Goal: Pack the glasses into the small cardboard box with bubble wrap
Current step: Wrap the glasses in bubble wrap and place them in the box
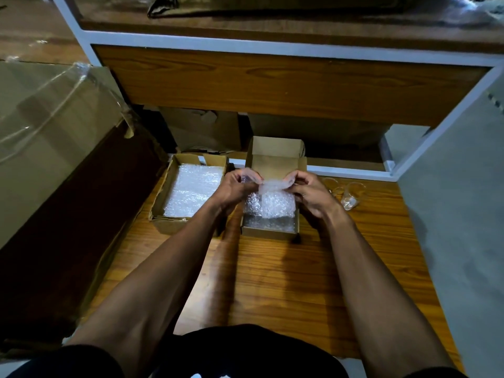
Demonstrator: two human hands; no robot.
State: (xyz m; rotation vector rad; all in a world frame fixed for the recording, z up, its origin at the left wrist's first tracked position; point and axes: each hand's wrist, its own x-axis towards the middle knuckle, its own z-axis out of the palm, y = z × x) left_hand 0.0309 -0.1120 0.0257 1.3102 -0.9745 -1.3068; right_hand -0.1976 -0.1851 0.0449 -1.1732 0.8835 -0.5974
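Hands, left [236, 186] and right [308, 192], pinch the bubble wrap [270, 199] over the small cardboard box [268, 231]; tuck it flat before fetching the glasses [347, 195] right of it.

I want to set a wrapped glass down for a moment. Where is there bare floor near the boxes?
The widest bare patch is the wood floor between the forearms, in front of the small cardboard box. Another lies right of the right hand, this side of the glasses. It is crowded between that box and the bubble wrap tray, where the left hand works.
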